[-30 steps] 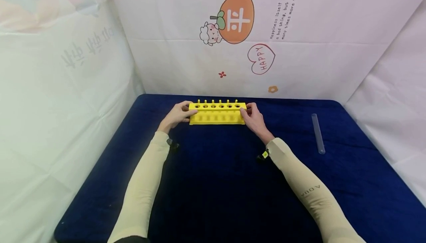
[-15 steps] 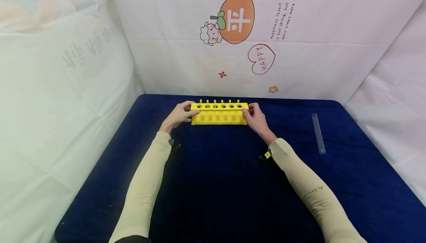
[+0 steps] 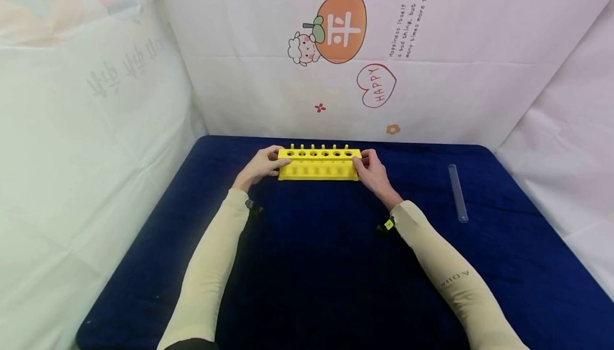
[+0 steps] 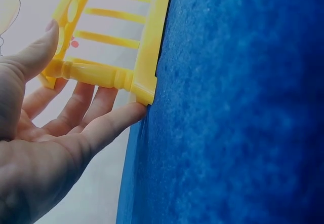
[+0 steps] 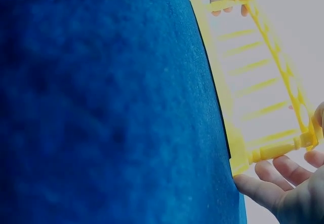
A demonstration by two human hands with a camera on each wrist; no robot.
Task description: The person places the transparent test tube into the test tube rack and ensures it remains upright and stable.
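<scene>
A yellow test tube rack [image 3: 318, 164] with a row of round holes stands on the blue cloth [image 3: 312, 265] near the back wall. My left hand [image 3: 261, 164] grips its left end and my right hand [image 3: 374, 171] grips its right end. In the left wrist view the thumb lies on the rack [image 4: 116, 41] top and the fingers [image 4: 76, 107] reach under its end bar. The right wrist view shows the rack [image 5: 253, 82] resting on the cloth, with my right hand's fingers [image 5: 283, 176] under its near end. The holes look empty.
A clear test tube [image 3: 458, 193] lies on the cloth at the right, well away from the rack. White printed sheets wall in the table at the back and both sides. Bare blue cloth stretches between the rack and the front edge.
The rack has slid slightly to the right across the cloth, with both hands still on its ends. The test tube has not moved.
</scene>
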